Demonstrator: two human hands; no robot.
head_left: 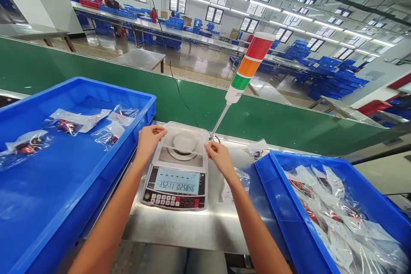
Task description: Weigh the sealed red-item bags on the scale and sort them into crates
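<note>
A digital weighing scale [175,186] stands on the metal bench, its lit display showing -35.211 and 0.25846. Over its round pan lies or hovers a clear plastic cover [186,130], through which the pan shows blurred. My left hand [150,138] is closed in a pinch at the cover's left edge, and my right hand [219,154] pinches its right edge. Whether the cover touches the scale is hard to tell. Beside my right forearm lies a clear plastic bag [243,180], partly hidden by the arm.
A blue crate [41,188] at left holds several bags of red and black wires. Another blue crate [266,197] at right is heaped with similar bags. A small bag [257,149] and a red-orange-green signal tower [249,68] stand near the green barrier [192,98]. People sit far behind.
</note>
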